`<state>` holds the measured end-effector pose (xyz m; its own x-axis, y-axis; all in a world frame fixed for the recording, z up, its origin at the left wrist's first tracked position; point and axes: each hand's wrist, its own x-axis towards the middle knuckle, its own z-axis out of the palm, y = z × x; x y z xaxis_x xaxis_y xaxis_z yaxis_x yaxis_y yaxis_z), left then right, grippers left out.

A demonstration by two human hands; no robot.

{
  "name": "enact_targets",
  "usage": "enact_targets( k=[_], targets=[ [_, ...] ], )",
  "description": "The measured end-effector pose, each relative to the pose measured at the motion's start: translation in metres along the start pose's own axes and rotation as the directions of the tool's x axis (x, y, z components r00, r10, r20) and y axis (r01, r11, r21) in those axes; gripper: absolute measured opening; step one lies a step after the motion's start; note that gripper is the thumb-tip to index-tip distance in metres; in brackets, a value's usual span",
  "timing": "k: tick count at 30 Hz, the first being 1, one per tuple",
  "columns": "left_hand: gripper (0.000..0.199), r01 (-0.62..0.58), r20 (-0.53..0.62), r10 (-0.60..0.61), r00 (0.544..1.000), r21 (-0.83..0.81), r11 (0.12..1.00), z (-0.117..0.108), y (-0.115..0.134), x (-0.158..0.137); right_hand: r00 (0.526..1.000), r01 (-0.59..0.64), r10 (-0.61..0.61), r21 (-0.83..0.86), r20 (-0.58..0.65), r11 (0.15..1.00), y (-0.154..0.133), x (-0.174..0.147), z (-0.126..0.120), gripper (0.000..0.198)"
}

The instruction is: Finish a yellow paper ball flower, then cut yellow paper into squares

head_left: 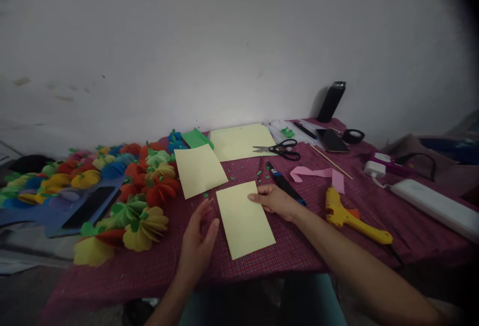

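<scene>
A pale yellow sheet of paper [243, 223] lies in front of me at the table's near side. My right hand [275, 201] pinches its upper right edge between thumb and fingers. Just left of that sheet, my left hand [198, 238] is held with thumb and fingers apart and nothing in it. Another pale yellow sheet [200, 171] lies farther back on the left, its edge curling slightly. Behind it rests a larger yellow stack of paper [235, 141], with black-handled scissors [280, 149] on its right edge. A utility knife [284, 183] lies beyond my right hand.
Many folded paper pumpkins [145, 228] crowd the left side. A yellow glue gun [355, 221], pink paper strip [318, 172], wooden stick [331, 161] and white power strip [436, 206] lie on the right. A phone [332, 140] and black bottle [332, 101] stand farther back.
</scene>
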<state>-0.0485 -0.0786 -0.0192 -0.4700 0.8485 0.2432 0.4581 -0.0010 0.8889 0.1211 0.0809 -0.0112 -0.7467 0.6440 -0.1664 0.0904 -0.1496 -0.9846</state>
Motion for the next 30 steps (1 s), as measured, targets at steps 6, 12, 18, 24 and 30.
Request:
enact_targets(
  k=[6,12,18,24,30],
  targets=[
    [0.036,0.225,0.093,-0.206,0.974,-0.313,0.923,0.006,0.014,0.023,1.000,0.005,-0.005,0.055,0.003,0.998,-0.002,-0.003,-0.001,0.033],
    [0.029,0.240,0.084,-0.225,0.971,-0.278,0.930,0.013,0.015,0.028,1.000,-0.008,0.007,0.083,0.014,0.997,0.001,-0.002,-0.002,0.032],
    [0.026,0.241,0.054,-0.235,0.970,-0.267,0.933,0.013,0.018,0.028,1.000,-0.002,0.000,0.077,0.022,0.997,0.000,-0.004,-0.001,0.031],
    [0.028,0.237,0.107,-0.215,0.971,-0.266,0.935,0.013,0.010,0.033,1.000,-0.003,0.003,0.045,0.003,0.999,-0.002,-0.003,-0.002,0.032],
    [0.024,0.239,0.158,-0.205,0.966,-0.243,0.940,0.013,0.012,0.033,0.995,0.054,-0.046,0.081,-0.091,0.995,0.000,0.000,-0.004,0.033]
  ],
)
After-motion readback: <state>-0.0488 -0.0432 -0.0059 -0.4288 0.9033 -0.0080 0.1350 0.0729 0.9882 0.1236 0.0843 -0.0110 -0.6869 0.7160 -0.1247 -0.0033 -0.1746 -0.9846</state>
